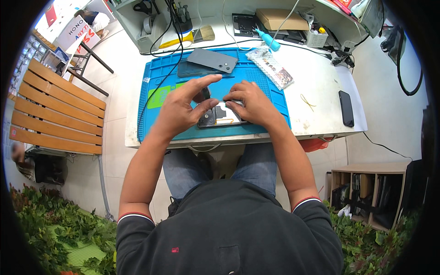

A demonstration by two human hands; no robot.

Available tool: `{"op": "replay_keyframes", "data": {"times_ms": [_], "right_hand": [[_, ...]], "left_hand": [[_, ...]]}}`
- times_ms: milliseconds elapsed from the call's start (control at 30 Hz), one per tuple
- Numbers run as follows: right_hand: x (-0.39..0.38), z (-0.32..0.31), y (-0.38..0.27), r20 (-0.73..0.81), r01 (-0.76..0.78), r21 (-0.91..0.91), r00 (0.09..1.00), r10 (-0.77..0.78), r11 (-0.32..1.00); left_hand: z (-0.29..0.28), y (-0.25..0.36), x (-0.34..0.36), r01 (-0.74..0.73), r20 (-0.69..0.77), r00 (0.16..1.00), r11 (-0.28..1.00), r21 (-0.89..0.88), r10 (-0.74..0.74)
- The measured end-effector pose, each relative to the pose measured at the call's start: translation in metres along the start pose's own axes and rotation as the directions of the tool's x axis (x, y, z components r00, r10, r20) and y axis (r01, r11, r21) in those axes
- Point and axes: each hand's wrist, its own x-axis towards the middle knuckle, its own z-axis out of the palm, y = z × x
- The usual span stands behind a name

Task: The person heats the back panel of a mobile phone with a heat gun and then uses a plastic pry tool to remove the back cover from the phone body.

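Observation:
An opened phone (225, 115) lies sideways near the front edge of the blue work mat (270, 123), its inside showing pale and dark parts. My left hand (185, 107) is over its left end, thumb and forefinger spread apart; a dark shape shows between them, perhaps shaded fingers. Pinched together at the phone's far edge are the fingers of my right hand (252, 103); whatever sits between the tips is too small to make out. Beyond both hands a grey phone back cover (211, 59) with camera holes rests partly on a darker flat panel (190, 69).
A bubble-wrap bag (270, 68) lies at the mat's far right, near a blue bottle (268, 40). Black cables (172, 50) hang over the mat's left side. A yellow-handled brush (204, 34) lies behind it. On the right are a rubber band (307, 102) and black phone (346, 108).

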Motion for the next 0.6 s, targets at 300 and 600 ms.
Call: {"op": "replay_keyframes", "data": {"times_ms": [300,600], "right_hand": [[-0.017,-0.001,-0.024,-0.031,0.113,-0.119,0.993,-0.117,0.987],[-0.02,0.01,-0.033,-0.001,0.137,-0.132,0.99,-0.138,0.982]], "left_hand": [[-0.015,0.024,0.008,0.075,0.053,0.995,0.994,0.082,-0.079],[-0.024,0.023,0.011,0.1,0.164,0.98,0.989,0.109,-0.117]]}}
